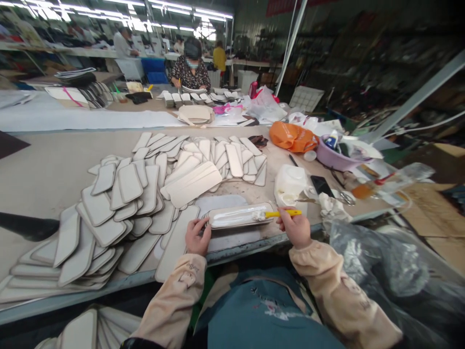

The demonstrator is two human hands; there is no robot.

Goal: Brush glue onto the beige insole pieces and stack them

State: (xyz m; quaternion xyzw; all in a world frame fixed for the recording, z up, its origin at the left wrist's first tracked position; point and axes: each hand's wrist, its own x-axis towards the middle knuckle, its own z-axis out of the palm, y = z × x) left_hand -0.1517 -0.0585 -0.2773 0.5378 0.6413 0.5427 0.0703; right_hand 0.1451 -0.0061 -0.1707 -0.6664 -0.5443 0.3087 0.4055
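My right hand (295, 227) is closed around a yellow-handled brush (281, 213). Its white-coated bristles rest on a pale, round-cornered panel (236, 217), near the panel's right end. A glossy white wet layer runs along the panel's middle. At the left end, my left hand (198, 236) grips the panel's edge between thumb and fingers. Other panels seem to lie under it, though how many is hidden. Just beyond my right hand stands a cut-open white plastic jug (290, 183). A larger pale panel (196, 184) lies on the heap behind.
Heaped pale panels (132, 182) spread over the table's left and middle. To the right are an orange bag (292, 136), a purple basin (339, 154), a dark phone (320, 185), scissors (347, 198) and crumpled paper (331, 207). A co-worker (192, 70) sits across the table.
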